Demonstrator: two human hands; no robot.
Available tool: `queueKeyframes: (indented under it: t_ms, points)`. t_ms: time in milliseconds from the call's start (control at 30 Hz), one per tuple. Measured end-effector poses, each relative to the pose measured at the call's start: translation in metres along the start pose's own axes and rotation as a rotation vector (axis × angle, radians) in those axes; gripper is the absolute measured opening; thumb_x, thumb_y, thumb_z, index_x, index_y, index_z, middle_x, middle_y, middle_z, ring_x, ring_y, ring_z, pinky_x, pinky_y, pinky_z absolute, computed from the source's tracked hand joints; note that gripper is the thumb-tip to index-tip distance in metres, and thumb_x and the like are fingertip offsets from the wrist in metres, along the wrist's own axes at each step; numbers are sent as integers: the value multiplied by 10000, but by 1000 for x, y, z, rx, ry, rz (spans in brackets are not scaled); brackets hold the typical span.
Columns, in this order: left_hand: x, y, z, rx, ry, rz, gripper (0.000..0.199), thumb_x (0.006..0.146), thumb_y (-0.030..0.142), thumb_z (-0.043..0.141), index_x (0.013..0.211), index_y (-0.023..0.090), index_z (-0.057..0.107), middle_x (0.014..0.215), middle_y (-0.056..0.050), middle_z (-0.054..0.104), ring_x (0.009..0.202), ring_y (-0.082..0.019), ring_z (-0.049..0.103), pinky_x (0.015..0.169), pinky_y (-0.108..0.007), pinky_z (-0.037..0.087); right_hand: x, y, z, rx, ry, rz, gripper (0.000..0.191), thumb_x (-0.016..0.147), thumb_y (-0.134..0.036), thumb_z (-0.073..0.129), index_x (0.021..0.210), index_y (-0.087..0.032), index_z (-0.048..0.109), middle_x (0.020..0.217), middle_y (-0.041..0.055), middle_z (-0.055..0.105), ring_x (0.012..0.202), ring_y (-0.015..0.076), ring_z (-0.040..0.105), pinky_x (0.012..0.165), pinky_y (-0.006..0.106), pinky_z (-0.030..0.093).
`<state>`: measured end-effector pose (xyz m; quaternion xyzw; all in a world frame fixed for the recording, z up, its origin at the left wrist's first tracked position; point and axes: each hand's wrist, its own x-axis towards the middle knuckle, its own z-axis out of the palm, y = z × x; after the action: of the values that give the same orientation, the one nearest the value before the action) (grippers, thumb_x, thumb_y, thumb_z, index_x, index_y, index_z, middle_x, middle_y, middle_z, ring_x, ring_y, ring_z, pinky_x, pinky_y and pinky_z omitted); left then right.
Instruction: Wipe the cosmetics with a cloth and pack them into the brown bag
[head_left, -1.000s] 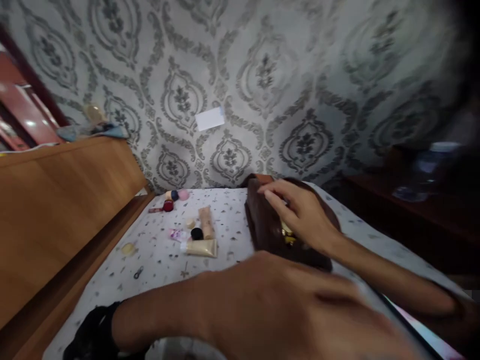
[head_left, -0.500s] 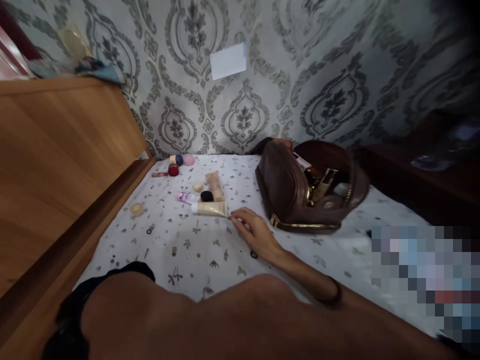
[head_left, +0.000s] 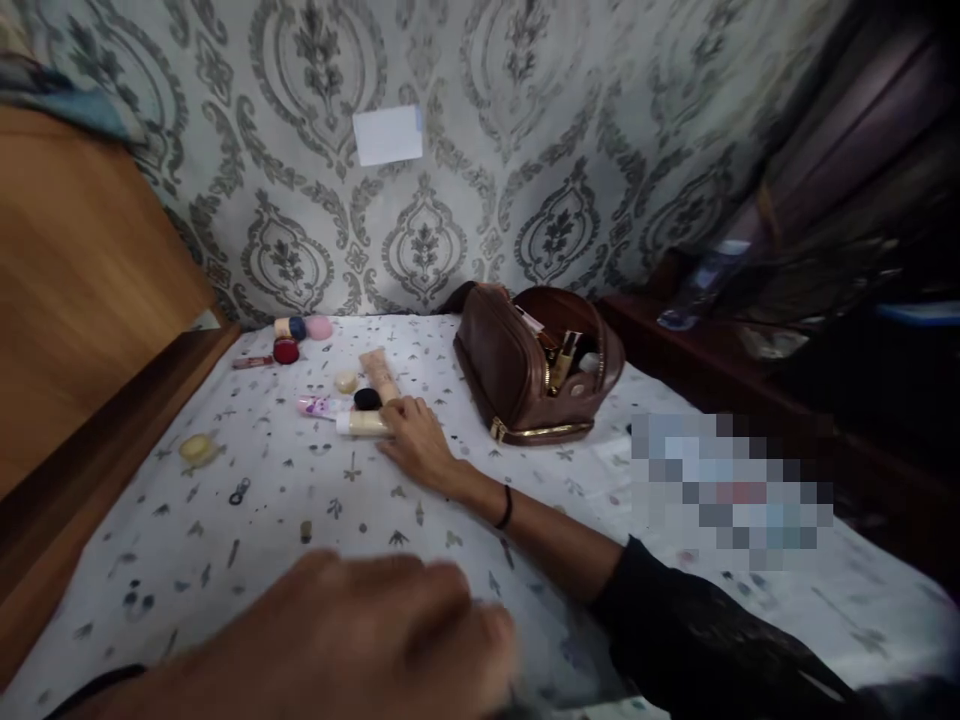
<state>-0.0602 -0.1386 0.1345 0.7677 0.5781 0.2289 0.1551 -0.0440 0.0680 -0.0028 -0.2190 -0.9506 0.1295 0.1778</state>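
Note:
My right hand (head_left: 418,440) lies over the crimped end of a cream-coloured squeeze tube (head_left: 369,424) with a white cap, its fingers and thumb closed around that end. Just behind are a black round lid or jar (head_left: 367,399), a peach tube (head_left: 377,372), a pink-and-purple patterned tube (head_left: 319,405) and a small cream round pot (head_left: 346,381). In the near foreground, blurred and close to the camera, my left hand (head_left: 352,640) has its fingers curled in. Its palm is hidden, so I cannot see what it holds, if anything.
An unzipped brown cosmetic bag (head_left: 499,370) with gold-capped items inside stands right of the tubes. Farther left lie a red round item (head_left: 286,350), a pink sponge (head_left: 319,328) and a yellowish round pot (head_left: 196,449). A wooden panel (head_left: 90,230) bounds the left side.
The view has turned right. My right hand has moved from touching the tube's end to closing over it. My left hand has come into view in the foreground.

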Motion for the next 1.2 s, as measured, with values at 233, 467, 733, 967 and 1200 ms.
queueKeyframes:
  t_ms: [233, 467, 733, 967, 1200]
  points:
    - [31, -141, -17, -2, 432, -420, 313, 845, 197, 431, 1038, 197, 678, 707, 12, 644, 708, -183, 600, 685, -267, 459, 10, 2, 5, -11, -7, 49, 295, 865, -281, 667, 1125, -168, 583, 1153, 130, 572, 1057, 272, 501, 871, 374, 444]
    - [32, -202, 33, -244, 788, -520, 273, 903, 320, 420, 1004, 189, 638, 748, -2, 606, 691, -174, 544, 643, -270, 419, -26, 2, 4, 168, -2, -75, 232, 875, -252, 649, 1086, -163, 613, 1037, 97, 624, 988, 268, 514, 873, 393, 449]
    - [32, -190, 64, -176, 603, -257, 273, 974, 336, 398, 1053, 179, 607, 990, -81, 623, 961, -219, 592, 872, -339, 441, -47, 6, 7, 216, 127, -160, 145, 924, -244, 575, 1051, -189, 620, 971, 86, 630, 908, 262, 536, 814, 418, 483]
    - [21, -184, 55, -167, 573, -119, 301, 954, 353, 463, 1176, 170, 551, 1062, -97, 593, 1003, -224, 566, 896, -340, 435, -46, 10, 9, 293, 176, -163, 212, 989, -321, 454, 1007, -205, 631, 933, 79, 667, 891, 258, 577, 812, 442, 488]
    - [21, -183, 56, -491, 584, -300, 500, 936, 587, 386, 736, 168, 572, 636, -1, 513, 613, -153, 496, 606, -272, 389, -46, 6, 0, 416, 84, -222, 344, 1005, -418, 392, 953, -197, 651, 859, 80, 668, 836, 237, 582, 759, 390, 499]
